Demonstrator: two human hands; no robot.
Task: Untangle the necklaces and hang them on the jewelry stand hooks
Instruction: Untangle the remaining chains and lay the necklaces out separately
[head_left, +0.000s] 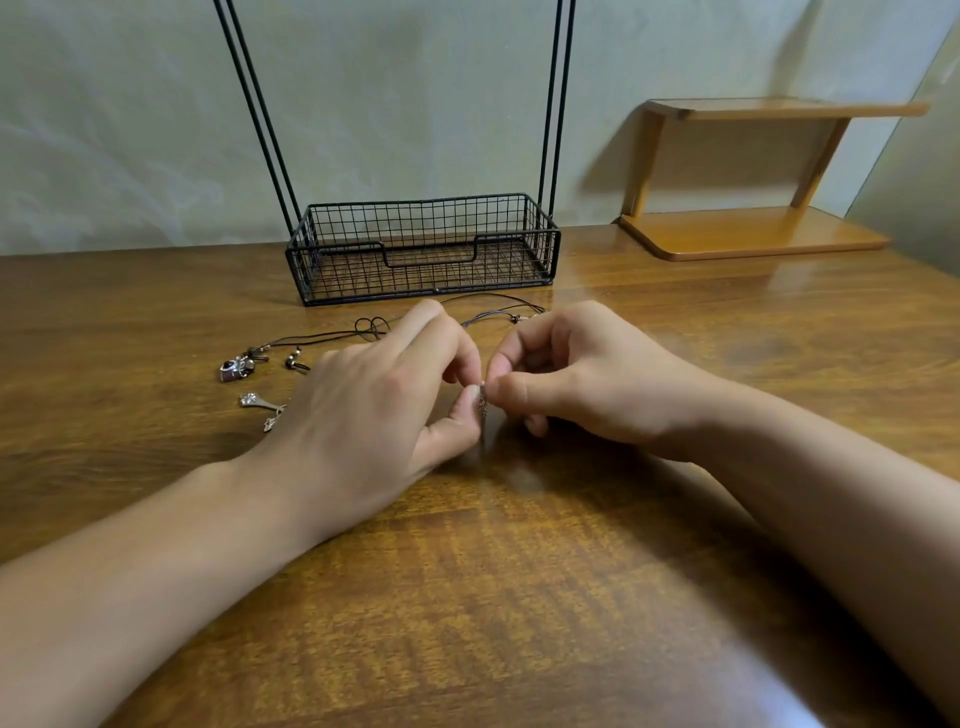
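Dark brown necklace cords (374, 328) lie tangled on the wooden table, running behind both hands. A camera-shaped pendant (236, 368) and small silver pendants (254, 400) rest at the left. My left hand (379, 405) and my right hand (576, 374) meet at the table's middle, and both pinch a thin silver pendant (483, 400) held upright between thumbs and fingers. The black wire jewelry stand (423, 249) stands just behind, with a basket base and tall rods rising out of view; its hooks are not visible.
A small wooden two-tier shelf (753, 234) sits at the back right against the wall. Bare wooden tabletop (493, 597) stretches toward me between my forearms.
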